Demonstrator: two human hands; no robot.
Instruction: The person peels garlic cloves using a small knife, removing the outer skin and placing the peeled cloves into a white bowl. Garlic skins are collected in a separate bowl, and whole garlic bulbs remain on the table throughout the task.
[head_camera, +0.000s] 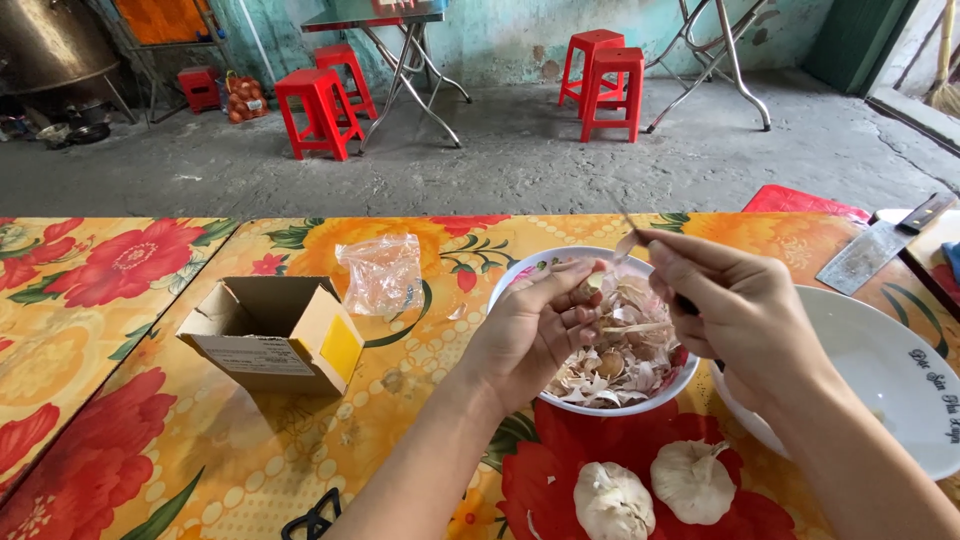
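While left hand pinches one clove, right hand grips knife; two garlic bulbs

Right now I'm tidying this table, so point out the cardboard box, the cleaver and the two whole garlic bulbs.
cardboard box (262, 345): head view, on its front side wall.
cleaver (872, 254): head view, on the flat of the blade.
garlic bulbs (612, 498): head view, on the left bulb's rounded top.
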